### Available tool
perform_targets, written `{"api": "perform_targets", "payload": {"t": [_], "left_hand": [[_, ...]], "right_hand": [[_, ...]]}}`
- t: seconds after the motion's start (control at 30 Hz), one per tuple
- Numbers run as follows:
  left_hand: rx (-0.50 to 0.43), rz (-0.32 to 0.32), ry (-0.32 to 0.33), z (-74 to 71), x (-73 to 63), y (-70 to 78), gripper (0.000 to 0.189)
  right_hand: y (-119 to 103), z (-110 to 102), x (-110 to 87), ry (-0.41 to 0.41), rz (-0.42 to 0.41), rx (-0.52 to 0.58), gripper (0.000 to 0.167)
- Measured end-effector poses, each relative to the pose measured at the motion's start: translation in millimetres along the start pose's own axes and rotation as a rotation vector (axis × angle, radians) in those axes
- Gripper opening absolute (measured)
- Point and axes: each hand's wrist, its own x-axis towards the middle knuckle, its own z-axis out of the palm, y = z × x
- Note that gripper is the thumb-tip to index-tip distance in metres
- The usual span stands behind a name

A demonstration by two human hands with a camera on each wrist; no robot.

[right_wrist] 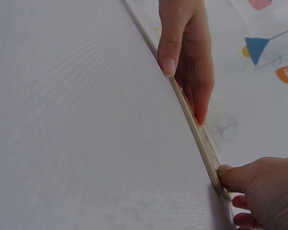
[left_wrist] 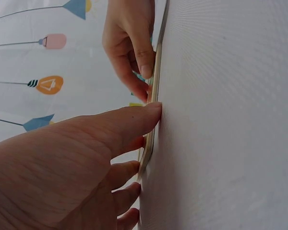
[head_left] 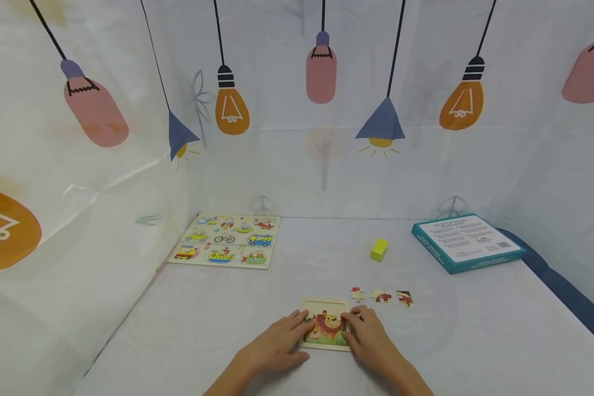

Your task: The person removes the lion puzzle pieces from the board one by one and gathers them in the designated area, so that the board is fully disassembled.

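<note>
A small wooden jigsaw puzzle (head_left: 329, 323) in a pale frame lies on the white table, showing a lion-like animal over green. Part of its upper area shows the bare tray. My left hand (head_left: 281, 342) rests along its left side, fingers extended; in the left wrist view the thumb (left_wrist: 134, 120) touches the frame's near edge. My right hand (head_left: 371, 336) holds the puzzle's right side between thumb and bent fingers. Whether a loose piece is under those fingertips I cannot tell. Three loose pieces, a left one (head_left: 357, 294), a middle one (head_left: 381, 296) and a right one (head_left: 404, 298), lie just beyond.
A vehicle picture board (head_left: 232, 254) lies at the back left. Behind the loose pieces sits a yellow-green block (head_left: 378, 249). A teal and white box (head_left: 467, 242) is at the back right. Lamp-printed sheeting (head_left: 287, 165) closes off the back and sides.
</note>
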Motion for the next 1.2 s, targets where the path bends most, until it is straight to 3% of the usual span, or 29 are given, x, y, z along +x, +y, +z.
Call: {"api": "perform_targets", "payload": {"t": [0.8, 1.2], "left_hand": [[-0.003, -0.012, -0.012, -4.2, 0.3, 1.6, 0.064], [-0.007, -0.005, -0.011, -3.5, -1.4, 3.8, 0.064]], "right_hand": [[-4.3, 1.0, 4.6, 0.020, 0.130, 0.095, 0.034], [-2.4, 2.3, 4.5, 0.060, 0.126, 0.154, 0.028]]}}
